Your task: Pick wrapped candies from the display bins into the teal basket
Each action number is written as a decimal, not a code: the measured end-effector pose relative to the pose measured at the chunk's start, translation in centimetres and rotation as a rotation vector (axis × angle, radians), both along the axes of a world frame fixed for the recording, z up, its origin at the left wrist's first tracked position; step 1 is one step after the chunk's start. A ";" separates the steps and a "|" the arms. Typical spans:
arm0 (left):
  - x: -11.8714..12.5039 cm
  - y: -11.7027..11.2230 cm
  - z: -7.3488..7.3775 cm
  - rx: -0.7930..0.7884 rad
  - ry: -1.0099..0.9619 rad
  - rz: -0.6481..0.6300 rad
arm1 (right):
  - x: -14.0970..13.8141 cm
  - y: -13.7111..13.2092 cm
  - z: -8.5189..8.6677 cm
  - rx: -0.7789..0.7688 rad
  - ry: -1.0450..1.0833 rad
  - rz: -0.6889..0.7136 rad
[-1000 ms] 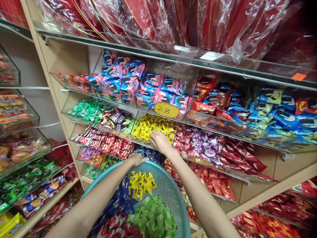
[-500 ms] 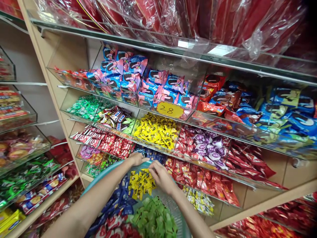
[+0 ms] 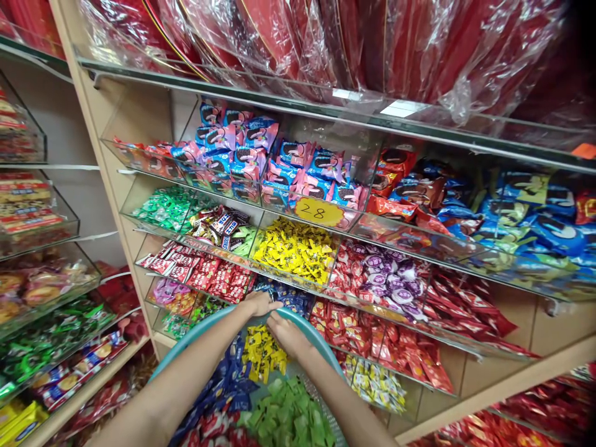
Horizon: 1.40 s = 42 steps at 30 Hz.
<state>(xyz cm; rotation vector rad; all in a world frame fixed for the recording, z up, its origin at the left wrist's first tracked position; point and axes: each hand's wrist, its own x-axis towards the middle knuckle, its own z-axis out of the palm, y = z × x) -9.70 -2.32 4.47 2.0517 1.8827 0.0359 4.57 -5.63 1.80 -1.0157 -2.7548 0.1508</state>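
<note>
A turquoise plastic basket [image 3: 321, 343] with perforated walls is in front of me, holding wrapped candies sorted by colour: yellow [image 3: 266, 355], dark blue [image 3: 229, 388], green [image 3: 291, 413] and red-and-white [image 3: 216, 429]. My left hand [image 3: 259, 304] is closed over its far rim, fingers pointing right. Just inside that rim, my right hand [image 3: 289, 334] has its fingers curled together close to the left fingertips, above the yellow candies. Whatever lies within the right fingers is hidden.
Clear-fronted shelf bins face me, with yellow candies [image 3: 298, 248], purple-wrapped candies [image 3: 388, 273] and packaged cookies [image 3: 321, 167]. A yellow "28" tag [image 3: 319, 212] hangs on one front. Plastic-wrapped red items [image 3: 326, 43] fill the top shelf; another rack [image 3: 41, 279] stands left.
The view has shifted slightly, and the basket's far rim now shows more fully to the right of my hands. My right hand has moved a little left and down, its fingers more curled.
</note>
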 end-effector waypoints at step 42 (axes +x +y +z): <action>-1.2 1.2 -1.7 0.001 -0.030 -0.007 | 2.4 0.5 16.0 0.657 0.180 -0.535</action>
